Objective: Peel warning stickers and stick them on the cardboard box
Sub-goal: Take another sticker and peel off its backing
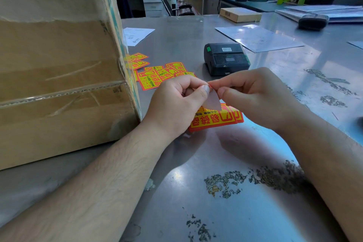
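Head-worn view, forward-down, close over table [216, 163]

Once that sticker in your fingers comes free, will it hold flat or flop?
Likely floppy: the sticker pinched between the left hand and right hand curves and hangs down. Probably very light, since fingertip pinches alone carry it. It may curl onto itself, so hold two corners.

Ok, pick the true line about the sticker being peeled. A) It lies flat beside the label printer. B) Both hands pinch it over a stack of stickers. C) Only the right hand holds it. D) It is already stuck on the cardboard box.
B: the left hand and right hand both pinch the sticker at its top, above the sticker stack on the metal table.
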`<control>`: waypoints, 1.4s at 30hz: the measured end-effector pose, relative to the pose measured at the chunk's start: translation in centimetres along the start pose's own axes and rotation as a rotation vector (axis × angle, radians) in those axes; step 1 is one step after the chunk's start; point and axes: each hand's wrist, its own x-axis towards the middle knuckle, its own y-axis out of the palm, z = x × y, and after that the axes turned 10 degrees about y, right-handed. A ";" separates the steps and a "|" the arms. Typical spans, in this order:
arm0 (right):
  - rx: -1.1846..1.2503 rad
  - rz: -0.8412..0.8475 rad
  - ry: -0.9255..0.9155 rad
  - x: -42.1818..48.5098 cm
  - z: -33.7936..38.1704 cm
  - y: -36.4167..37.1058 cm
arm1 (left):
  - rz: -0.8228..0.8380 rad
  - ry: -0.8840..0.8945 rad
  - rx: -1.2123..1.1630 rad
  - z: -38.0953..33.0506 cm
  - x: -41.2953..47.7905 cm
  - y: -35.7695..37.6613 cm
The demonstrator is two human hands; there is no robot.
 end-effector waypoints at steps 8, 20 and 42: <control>-0.021 0.001 0.005 0.0 0.0 0.0 | 0.000 0.018 0.011 0.3 0.0 0.0; 0.002 -0.012 0.005 0.0 -0.1 0.1 | 0.003 0.020 0.011 0.6 0.1 0.2; -0.141 0.004 0.019 -0.2 0.1 0.0 | 0.000 0.086 0.080 1.0 0.1 0.1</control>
